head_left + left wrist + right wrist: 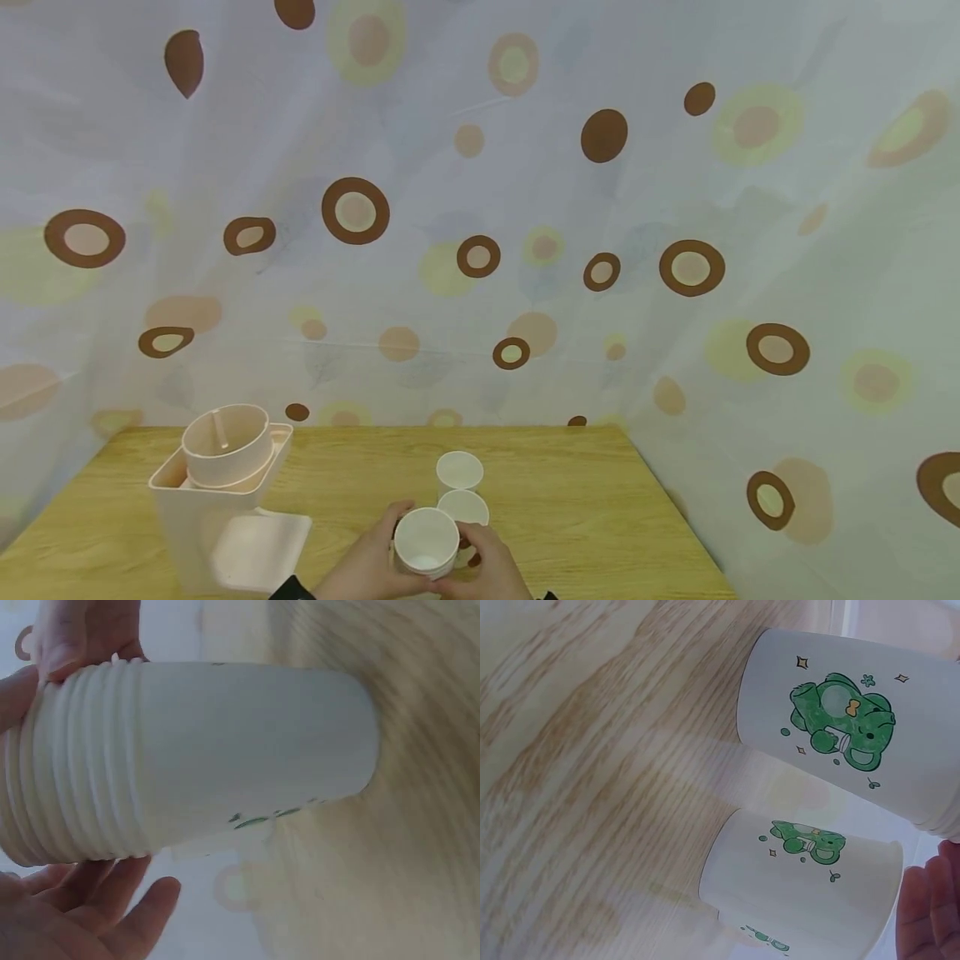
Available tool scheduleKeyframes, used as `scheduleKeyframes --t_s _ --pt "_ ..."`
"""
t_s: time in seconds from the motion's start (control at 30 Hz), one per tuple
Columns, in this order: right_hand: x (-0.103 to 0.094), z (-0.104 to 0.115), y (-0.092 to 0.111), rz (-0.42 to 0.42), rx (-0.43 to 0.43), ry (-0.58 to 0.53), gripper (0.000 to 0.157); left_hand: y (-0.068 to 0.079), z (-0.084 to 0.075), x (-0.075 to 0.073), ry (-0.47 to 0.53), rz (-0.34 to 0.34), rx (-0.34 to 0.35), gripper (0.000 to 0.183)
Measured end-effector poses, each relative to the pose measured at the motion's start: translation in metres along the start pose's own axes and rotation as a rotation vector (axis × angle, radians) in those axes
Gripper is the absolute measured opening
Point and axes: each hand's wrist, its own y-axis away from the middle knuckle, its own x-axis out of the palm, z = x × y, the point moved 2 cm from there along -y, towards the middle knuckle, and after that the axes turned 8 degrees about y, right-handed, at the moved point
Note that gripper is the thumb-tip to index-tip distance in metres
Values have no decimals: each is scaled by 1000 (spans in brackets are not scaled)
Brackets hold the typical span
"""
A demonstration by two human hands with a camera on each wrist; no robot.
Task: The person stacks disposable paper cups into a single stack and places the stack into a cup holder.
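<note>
Between my two hands stands a stack of white paper cups (426, 546), its several rims lined up in the left wrist view. My left hand (367, 560) grips its left side, fingers around the far side. From the right, my right hand (489, 565) holds the same stack near the rims. A green bear is printed on the stack (847, 720) in the right wrist view. The stack's base is at or close to the wooden table; contact is unclear. Just beyond it are a nearer white paper cup (463, 504) and a farther white paper cup (460, 471), both upright.
At the left stands a cream plastic container (183, 525) with a round cylinder (227, 450) in its top and a flat pale panel (262, 550) at its side. A patterned curtain (480, 308) borders the wooden table (585, 517) at the back and right.
</note>
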Motion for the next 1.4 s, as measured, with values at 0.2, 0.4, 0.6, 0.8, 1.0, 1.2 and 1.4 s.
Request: scheduleKeyframes --t_s 0.2,0.4,0.6,0.8,1.0,1.2,1.4 --pt "-6 0 -2 64 11 19 62 1 13 1 75 -14 -32 77" --pt "-25 -8 0 -30 24 93 68 0 18 2 96 -40 -11 75" --pt "-23 -24 -6 -95 130 170 80 2 22 -1 73 -54 -31 74" --pt "-10 -36 -18 -107 136 234 86 -1 21 -1 100 -65 -39 74" --pt "-4 -42 -25 -158 123 193 75 -1 19 0 75 -78 -14 72" --pt "-4 -49 -30 -185 199 179 69 -4 18 0 66 -71 -13 71" --pt "-6 -47 -27 -170 272 133 68 -1 18 -1 80 -64 -34 72"
